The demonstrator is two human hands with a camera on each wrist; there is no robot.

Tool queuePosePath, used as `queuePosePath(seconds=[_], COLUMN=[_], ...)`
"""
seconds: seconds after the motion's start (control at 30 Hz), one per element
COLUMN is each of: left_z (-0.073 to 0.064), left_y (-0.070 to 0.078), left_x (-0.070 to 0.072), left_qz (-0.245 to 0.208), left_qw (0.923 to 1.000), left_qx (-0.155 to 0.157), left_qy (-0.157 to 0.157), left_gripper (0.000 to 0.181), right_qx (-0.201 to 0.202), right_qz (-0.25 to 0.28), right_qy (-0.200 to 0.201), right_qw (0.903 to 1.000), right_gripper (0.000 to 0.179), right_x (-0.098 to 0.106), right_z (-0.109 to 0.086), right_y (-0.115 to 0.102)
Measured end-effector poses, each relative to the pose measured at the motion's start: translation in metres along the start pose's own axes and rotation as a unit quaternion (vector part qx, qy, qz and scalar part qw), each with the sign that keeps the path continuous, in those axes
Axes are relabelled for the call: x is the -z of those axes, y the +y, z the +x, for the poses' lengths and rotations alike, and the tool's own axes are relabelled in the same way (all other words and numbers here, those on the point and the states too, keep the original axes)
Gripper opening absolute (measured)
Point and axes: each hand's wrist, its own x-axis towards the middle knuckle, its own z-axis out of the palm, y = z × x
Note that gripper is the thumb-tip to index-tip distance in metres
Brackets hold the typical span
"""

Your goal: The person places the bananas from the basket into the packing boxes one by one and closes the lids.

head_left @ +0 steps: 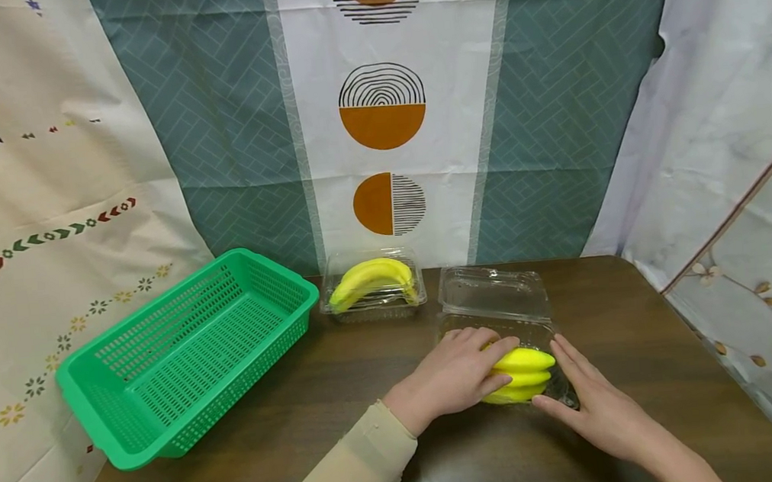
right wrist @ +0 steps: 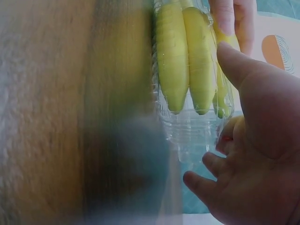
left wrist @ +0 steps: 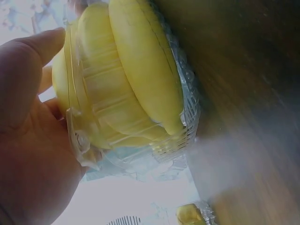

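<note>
A bunch of yellow bananas [head_left: 522, 376] lies in the base of a clear plastic clamshell box, whose lid [head_left: 494, 294] is folded back toward the wall. My left hand [head_left: 449, 373] lies over the left part of the bunch, fingers curled on the far side and thumb on the near side. In the left wrist view, the bananas [left wrist: 145, 61] show through the ribbed clear wall. My right hand [head_left: 600, 402] is at the box's right end, fingers fairly straight and thumb apart. The right wrist view shows the banana tips [right wrist: 176, 93] inside that end.
A second clear box [head_left: 420, 293] holding bananas [head_left: 378, 272] stands at the back, left of the raised lid. On the left of the brown table [head_left: 350, 458] sits a green perforated basket [head_left: 211, 371]. Patterned cloth [head_left: 230, 117] hangs behind and at both sides.
</note>
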Motion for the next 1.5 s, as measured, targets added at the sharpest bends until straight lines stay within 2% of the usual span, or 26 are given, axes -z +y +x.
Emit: queuePosePath(seconds=[0.4, 0.57, 0.73, 1.03, 1.3, 1.5], left_z=[0.0, -0.002, -0.006, -0.011, -0.016, -0.017], left_y=[-0.002, -0.005, -0.008, -0.015, -0.024, -0.033], left_x=[0.002, 0.003, 0.004, 0.006, 0.011, 0.01], left_qz=[-0.023, -0.021, -0.035, -0.078, -0.133, -0.18], left_qw=[0.9995, 0.9988, 0.9957, 0.9818, 0.9662, 0.9526], left_qx=[-0.002, 0.026, 0.072, 0.159, 0.213, 0.24], left_qy=[0.02, 0.036, 0.046, 0.067, 0.059, 0.051], left_gripper=[0.06, 0.06, 0.06, 0.057, 0.056, 0.058], right_qx=[0.023, 0.034, 0.022, 0.008, 0.006, 0.0], right_qz=[0.01, 0.028, 0.033, 0.049, 0.062, 0.057], right_qy=[-0.003, -0.004, 0.005, 0.026, 0.038, 0.04], right_qw=[0.9997, 0.999, 0.9992, 0.9984, 0.9973, 0.9976], right_gripper=[0.104, 0.1, 0.095, 0.091, 0.089, 0.086], right_x=[0.006, 0.011, 0.015, 0.019, 0.022, 0.025], right_z=[-0.004, -0.004, -0.003, 0.001, 0.007, 0.014], right_y=[0.002, 0.003, 0.004, 0.007, 0.007, 0.007])
